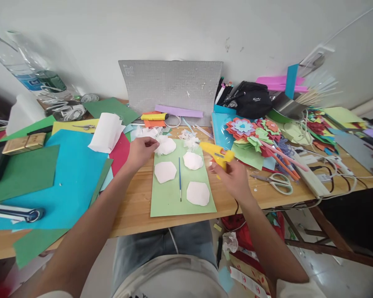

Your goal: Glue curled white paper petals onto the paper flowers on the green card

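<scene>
My right hand (233, 176) grips a yellow hot glue gun (217, 154), its nozzle pointing left over the green sheet. The fingers of my left hand (143, 151) are pinched at the edge of a crumpled white paper piece (167, 145) at the sheet's upper left. On the light green sheet (166, 205) lie more cut white paper pieces: one at middle left (165, 171), one at upper right (193, 160) and one at lower right (198, 193). Between them rests a thin blue paintbrush (179, 176). Torn white scraps (189, 138) sit at the sheet's top edge.
A grey cutting mat (174, 87) leans on the wall behind a yellow utility knife (154, 117). Left are a white tissue roll (106, 132), blue paper (77, 174) and a stapler (15, 213). Right are paper flowers (242, 127), scissors (276, 182) and a power strip (311, 176).
</scene>
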Action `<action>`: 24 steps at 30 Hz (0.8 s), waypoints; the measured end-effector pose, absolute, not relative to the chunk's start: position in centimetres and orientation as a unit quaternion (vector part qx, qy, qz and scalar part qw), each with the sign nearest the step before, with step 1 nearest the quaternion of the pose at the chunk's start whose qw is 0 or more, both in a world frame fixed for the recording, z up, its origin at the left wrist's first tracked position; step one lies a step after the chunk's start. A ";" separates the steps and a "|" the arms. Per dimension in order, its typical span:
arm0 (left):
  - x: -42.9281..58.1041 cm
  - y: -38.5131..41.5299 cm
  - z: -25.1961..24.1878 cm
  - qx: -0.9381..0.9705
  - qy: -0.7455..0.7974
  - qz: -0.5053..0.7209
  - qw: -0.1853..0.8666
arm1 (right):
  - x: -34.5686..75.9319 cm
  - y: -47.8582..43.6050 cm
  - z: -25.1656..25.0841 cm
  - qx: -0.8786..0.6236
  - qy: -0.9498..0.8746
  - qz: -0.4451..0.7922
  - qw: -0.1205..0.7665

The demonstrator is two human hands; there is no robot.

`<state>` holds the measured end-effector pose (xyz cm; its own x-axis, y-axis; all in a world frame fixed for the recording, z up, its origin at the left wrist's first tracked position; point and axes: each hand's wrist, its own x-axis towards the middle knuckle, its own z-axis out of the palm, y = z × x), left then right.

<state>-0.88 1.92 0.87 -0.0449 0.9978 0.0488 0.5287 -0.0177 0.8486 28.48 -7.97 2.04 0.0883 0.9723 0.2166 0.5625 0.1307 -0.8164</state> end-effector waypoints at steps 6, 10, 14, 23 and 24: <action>-1.7 1.6 -0.3 0.590 0.636 0.372 0.331 | 22.6 -2.4 2.6 -0.560 -0.618 0.418 0.361; -1.8 1.4 -0.5 0.581 0.640 0.379 0.330 | 21.0 -0.7 1.6 -0.571 -0.632 0.399 0.340; -1.3 1.5 -0.7 0.585 0.637 0.388 0.319 | 20.7 -0.5 1.0 -0.574 -0.641 0.389 0.330; -1.0 1.5 -1.0 0.589 0.625 0.402 0.318 | 20.4 -0.3 1.1 -0.587 -0.661 0.361 0.296; -1.0 1.5 -1.0 0.586 0.627 0.403 0.317 | 20.3 -0.2 1.2 -0.587 -0.665 0.357 0.293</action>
